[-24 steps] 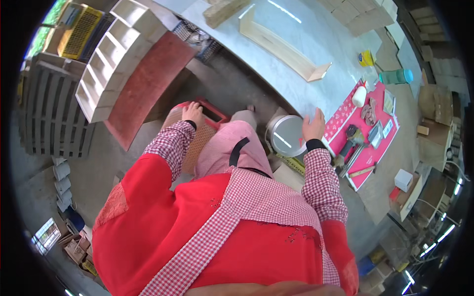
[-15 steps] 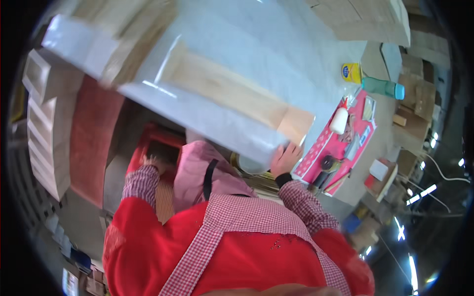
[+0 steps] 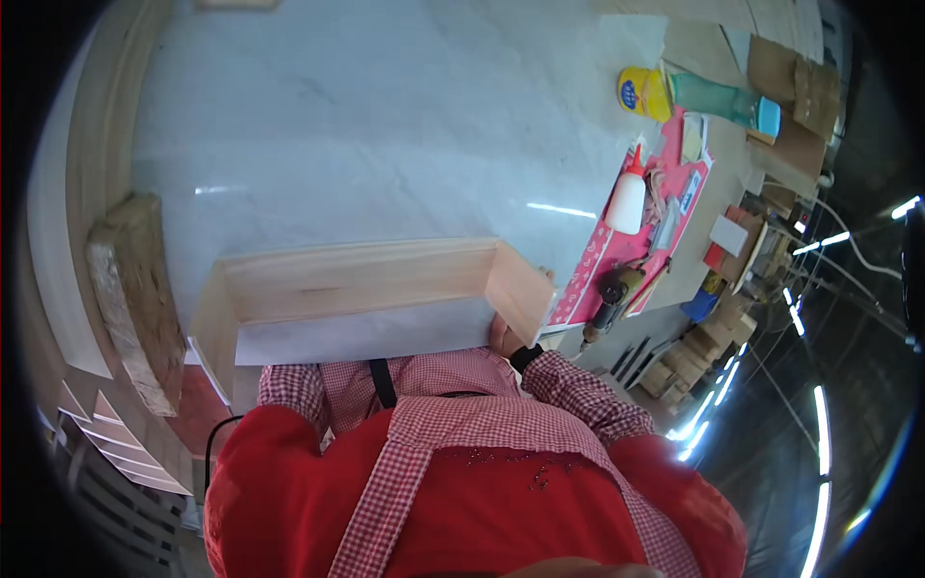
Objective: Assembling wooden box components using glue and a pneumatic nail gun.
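Head view: right hand (image 3: 504,338) grips one end of a three-sided wooden frame (image 3: 371,277); left hand is hidden, its state impossible to tell.

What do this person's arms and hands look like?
Both have red sleeves, with checked fabric in red and white lower down. A black band shows at the right wrist. The right hand, partly hidden, shows no glove; the left hand is out of sight.
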Action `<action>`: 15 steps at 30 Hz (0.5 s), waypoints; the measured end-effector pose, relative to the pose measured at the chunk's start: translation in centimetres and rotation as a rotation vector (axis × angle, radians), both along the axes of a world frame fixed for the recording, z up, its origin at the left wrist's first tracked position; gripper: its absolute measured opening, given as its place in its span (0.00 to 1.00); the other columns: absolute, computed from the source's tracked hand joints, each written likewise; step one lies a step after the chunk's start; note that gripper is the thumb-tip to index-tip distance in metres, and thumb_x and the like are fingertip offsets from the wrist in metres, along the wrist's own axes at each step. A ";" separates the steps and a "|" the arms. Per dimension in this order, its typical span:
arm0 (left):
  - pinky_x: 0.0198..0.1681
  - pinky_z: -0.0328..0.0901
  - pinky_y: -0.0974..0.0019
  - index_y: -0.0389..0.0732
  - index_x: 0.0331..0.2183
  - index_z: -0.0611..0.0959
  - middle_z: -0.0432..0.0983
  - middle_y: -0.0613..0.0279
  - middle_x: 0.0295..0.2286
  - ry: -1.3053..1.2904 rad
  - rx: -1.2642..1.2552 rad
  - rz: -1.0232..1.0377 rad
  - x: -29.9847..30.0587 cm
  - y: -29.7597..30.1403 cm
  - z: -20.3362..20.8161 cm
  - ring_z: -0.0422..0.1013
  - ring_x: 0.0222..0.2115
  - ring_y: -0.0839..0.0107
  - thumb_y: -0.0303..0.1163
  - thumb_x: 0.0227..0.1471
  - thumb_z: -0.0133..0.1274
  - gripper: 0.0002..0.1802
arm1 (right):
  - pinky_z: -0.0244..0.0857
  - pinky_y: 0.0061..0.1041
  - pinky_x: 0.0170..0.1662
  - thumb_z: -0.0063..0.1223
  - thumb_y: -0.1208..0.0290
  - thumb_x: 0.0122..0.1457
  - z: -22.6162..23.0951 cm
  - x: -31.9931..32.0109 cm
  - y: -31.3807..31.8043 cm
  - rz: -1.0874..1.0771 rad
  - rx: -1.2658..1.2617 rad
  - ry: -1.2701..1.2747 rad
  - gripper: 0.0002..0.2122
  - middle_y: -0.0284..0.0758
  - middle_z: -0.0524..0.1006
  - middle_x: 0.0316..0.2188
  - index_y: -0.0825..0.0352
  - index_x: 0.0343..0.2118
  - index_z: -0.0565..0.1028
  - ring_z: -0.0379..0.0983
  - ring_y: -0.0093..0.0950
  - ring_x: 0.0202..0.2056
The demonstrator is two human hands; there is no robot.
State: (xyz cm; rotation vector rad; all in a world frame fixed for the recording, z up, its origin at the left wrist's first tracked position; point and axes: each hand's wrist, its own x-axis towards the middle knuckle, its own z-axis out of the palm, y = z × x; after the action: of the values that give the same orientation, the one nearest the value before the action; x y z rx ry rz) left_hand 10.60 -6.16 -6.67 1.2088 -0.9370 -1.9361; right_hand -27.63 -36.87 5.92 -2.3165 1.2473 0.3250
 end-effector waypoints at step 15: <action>0.53 0.60 0.47 0.51 0.47 0.81 0.75 0.52 0.47 -0.243 0.193 -0.092 -1.6 -5.9 -4.5 0.70 0.49 0.55 0.54 0.54 0.45 0.26 | 0.40 0.53 0.62 0.46 0.54 0.51 2.8 4.7 -2.4 0.039 -0.312 -0.180 0.34 0.55 0.52 0.61 0.75 0.57 0.61 0.44 0.58 0.62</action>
State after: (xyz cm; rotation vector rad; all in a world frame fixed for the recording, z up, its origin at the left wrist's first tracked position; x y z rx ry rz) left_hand 9.02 -12.01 -11.16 1.5649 -0.9578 -2.0199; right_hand -22.91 -39.24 8.67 -2.5653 1.2361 -0.0723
